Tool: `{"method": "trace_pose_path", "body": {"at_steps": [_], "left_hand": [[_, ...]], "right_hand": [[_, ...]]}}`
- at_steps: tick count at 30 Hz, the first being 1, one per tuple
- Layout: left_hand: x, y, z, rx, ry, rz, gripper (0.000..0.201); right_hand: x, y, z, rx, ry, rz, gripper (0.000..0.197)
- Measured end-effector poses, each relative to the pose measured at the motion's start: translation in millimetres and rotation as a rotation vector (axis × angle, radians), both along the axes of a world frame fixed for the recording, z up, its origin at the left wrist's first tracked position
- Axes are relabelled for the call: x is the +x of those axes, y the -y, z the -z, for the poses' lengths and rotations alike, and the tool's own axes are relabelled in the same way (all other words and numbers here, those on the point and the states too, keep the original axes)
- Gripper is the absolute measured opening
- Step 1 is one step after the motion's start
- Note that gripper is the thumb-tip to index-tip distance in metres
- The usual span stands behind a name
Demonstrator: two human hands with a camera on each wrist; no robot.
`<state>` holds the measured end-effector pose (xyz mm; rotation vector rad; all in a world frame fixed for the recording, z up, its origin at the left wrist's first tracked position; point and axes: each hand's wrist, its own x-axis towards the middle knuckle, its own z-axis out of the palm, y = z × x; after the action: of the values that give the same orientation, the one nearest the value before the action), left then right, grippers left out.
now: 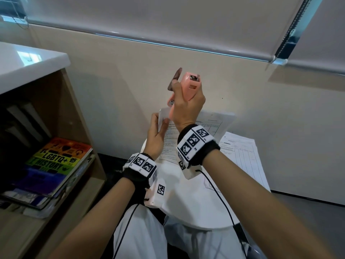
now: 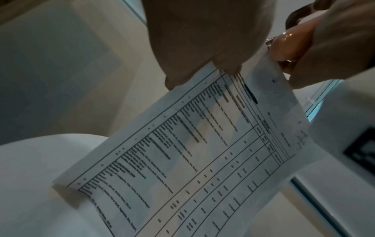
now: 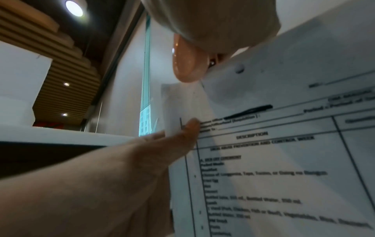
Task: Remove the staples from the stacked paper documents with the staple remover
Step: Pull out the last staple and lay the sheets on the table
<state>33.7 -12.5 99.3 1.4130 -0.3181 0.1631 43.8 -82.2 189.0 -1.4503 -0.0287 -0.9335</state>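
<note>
- Two hands work above the round white table [image 1: 186, 208].
- Right hand [image 1: 186, 107] grips the pink staple remover [image 1: 188, 86], raised over the paper's corner.
- Left hand [image 1: 155, 135] pinches the stapled document [image 2: 182, 152] near its top corner, lifting it off the table's far edge.

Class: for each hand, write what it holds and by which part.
The left hand pinches the paper at its top corner. The right hand grips the pink staple remover round its body.
</note>
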Motion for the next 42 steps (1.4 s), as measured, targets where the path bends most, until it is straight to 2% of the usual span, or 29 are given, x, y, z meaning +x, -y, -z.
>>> {"method": "trace_pose_path", "body": {"at_steps": [4,10,13,16,19,20,22,24,26,27,29,30,32,33,35,39,42], "left_hand": [[3,-1,1,0.005,-0.009,0.004,0.009],[5,-1,0,-0.007,-0.044,0.013,0.015],[1,-1,1,0.027,-0.053,0.008,0.030],[2,-3,16,0.082,-0.070,-0.028,0.028],[0,-5,23,0.075,-0.105,-0.097,0.022],[0,-6,20,0.084,-0.096,-0.121,0.021],[1,-6,15,0.126,-0.064,-0.172,0.020],[5,-5,10,0.132,-0.071,-0.207,0.021],[7,1,9,0.119,-0.100,-0.203,0.023],[7,6,8,0.110,-0.109,-0.187,0.024],[4,21,9,0.124,-0.117,-0.138,0.026],[4,31,13,0.151,-0.121,-0.121,0.028],[3,55,21,0.230,-0.143,-0.096,0.029],[3,69,28,0.282,-0.154,-0.092,0.028],[4,98,42,0.351,-0.194,-0.082,0.027],[10,153,73,0.384,-0.244,-0.021,0.045],[15,181,99,0.483,-0.260,0.038,0.056]], "right_hand": [[8,-2,8,-0.135,-0.029,0.077,0.045],[11,-6,6,-0.170,0.014,0.071,0.039],[12,-7,-1,-0.146,0.044,0.035,0.034],[15,-2,-6,-0.175,0.052,0.003,0.029],[13,8,-19,-0.138,0.032,-0.024,0.036],[8,14,-27,-0.106,0.068,-0.016,0.038],[-13,31,-45,-0.017,0.236,-0.023,0.029],[-31,58,-47,0.108,0.319,-0.007,0.037],[-51,94,-29,0.087,0.174,-0.026,0.059],[-61,112,-13,0.065,0.022,-0.054,0.066],[-85,142,22,0.044,-0.298,-0.161,0.070],[-98,153,37,0.047,-0.446,-0.199,0.063],[-122,171,61,0.061,-0.654,-0.238,0.029],[-130,181,73,0.051,-0.717,-0.234,0.017],[-138,207,92,0.054,-0.801,-0.156,0.010],[-122,264,119,0.158,-0.916,-0.043,0.009],[-92,301,143,0.190,-1.032,0.030,0.012]]}}
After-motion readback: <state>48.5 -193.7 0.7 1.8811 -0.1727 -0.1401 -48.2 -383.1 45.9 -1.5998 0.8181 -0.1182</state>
